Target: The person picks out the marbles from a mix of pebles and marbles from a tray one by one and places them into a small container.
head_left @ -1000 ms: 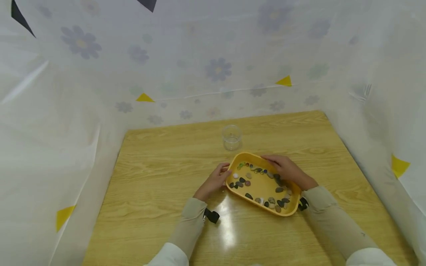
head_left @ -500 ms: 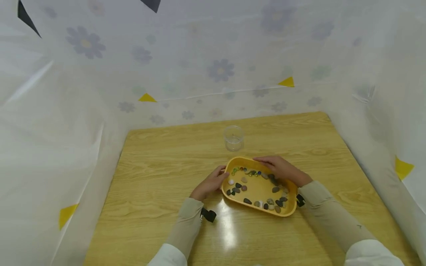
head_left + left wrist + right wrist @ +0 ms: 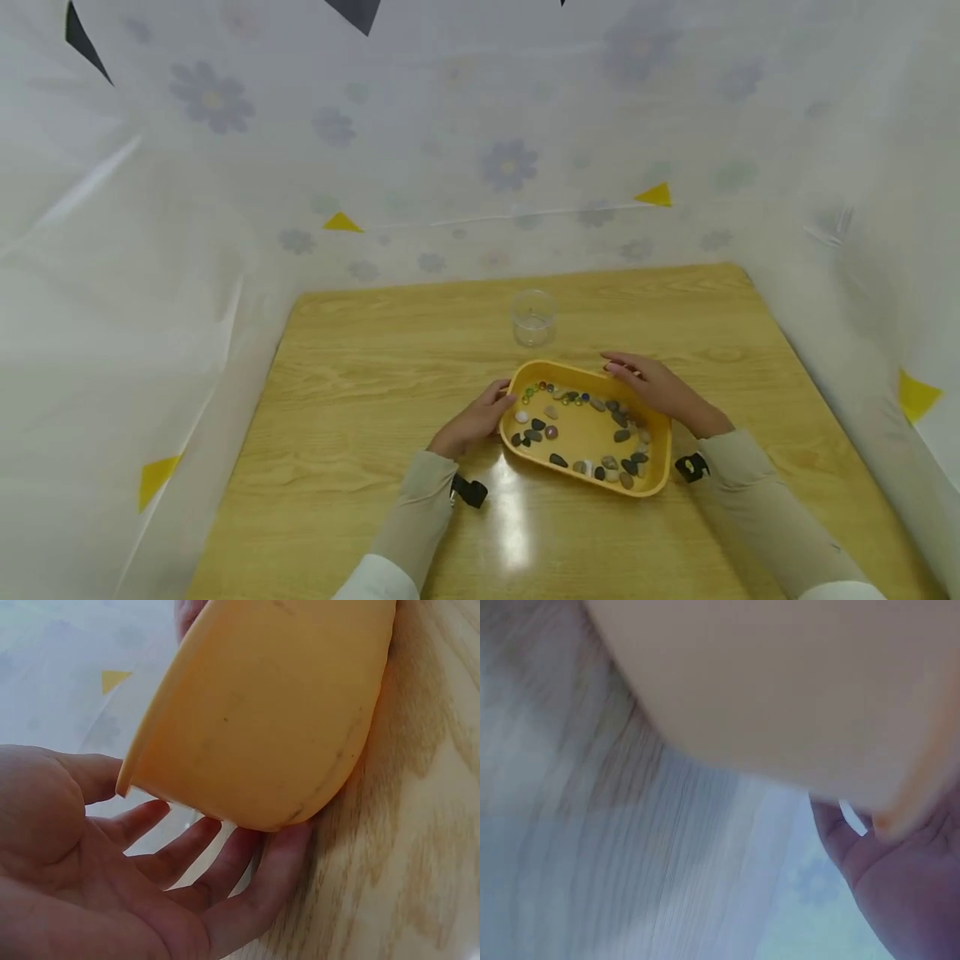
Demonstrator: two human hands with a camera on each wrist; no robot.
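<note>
A yellow-orange rectangular tray sits on the table, slightly turned. Dark and pale pebbles lie scattered in it, and several small glass marbles line its far side. My left hand grips the left end: in the left wrist view the thumb meets the rim and the fingers lie along the outer wall. At the far right corner my right hand hovers by the rim with its fingers extended and loose. The blurred right wrist view shows the tray wall and part of that hand; any contact is unclear.
Behind the tray stands a clear round cup. The wooden table is bounded by a flowered white sheet at the back and plain sheeting at both sides, marked with yellow triangles.
The tray first shifted a little left and towards me with both hands on it. My right hand has since moved right and loosened from the far rim; the left keeps its hold.
</note>
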